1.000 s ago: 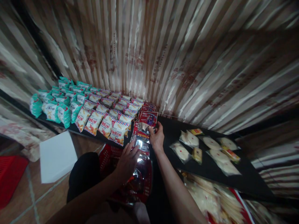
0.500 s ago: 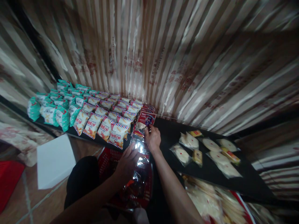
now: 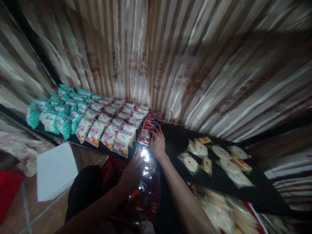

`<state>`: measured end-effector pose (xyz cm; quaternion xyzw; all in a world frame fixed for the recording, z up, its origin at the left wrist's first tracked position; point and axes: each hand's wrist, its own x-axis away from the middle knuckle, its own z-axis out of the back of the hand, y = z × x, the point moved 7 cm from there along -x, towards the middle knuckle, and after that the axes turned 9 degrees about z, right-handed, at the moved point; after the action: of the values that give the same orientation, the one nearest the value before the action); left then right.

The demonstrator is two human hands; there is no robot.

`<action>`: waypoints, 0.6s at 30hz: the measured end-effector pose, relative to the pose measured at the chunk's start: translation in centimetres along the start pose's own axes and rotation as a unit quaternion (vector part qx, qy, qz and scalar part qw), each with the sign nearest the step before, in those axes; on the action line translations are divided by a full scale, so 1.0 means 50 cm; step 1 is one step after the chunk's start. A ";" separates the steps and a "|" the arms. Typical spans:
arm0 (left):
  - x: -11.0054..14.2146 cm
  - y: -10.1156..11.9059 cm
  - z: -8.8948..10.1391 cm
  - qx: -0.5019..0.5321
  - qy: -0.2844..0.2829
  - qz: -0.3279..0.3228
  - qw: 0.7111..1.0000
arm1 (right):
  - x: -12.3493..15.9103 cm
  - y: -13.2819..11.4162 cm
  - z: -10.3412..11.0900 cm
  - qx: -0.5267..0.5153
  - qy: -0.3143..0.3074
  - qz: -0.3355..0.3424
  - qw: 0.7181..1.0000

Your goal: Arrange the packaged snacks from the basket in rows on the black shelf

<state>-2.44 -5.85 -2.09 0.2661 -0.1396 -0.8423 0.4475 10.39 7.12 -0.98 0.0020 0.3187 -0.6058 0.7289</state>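
Note:
My right hand (image 3: 158, 142) rests on a row of dark red snack packets (image 3: 151, 123) on a black shelf (image 3: 175, 139), its fingers curled over the nearest packet. My left hand (image 3: 133, 171) lies with fingers spread on a crinkled clear plastic bag (image 3: 146, 169) that holds more red packets, over a red basket (image 3: 114, 169) below the shelf edge. Rows of red-and-white striped snack bags (image 3: 109, 128) lie just left of the red packets.
Teal snack bags (image 3: 55, 112) fill the shelf's left end. Clear-wrapped round white cakes (image 3: 219, 156) lie on the shelf at right. Striped wrapped goods (image 3: 170, 58) stand behind. A white board (image 3: 56, 170) lies on the tiled floor. More wrapped cakes (image 3: 219, 211) sit lower right.
My right hand has set the raised red packet down onto the row and now lies lower on it. My left hand stays on the plastic bag.

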 end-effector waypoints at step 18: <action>0.000 -0.017 -0.016 0.009 -0.017 -0.012 1.000 | -0.012 -0.025 -0.011 0.091 -0.082 -0.012 0.992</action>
<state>-2.55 -5.36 -3.13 0.2578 -0.1515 -0.8504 0.4328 9.01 7.52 -0.66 0.0151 0.2014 -0.6390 0.7422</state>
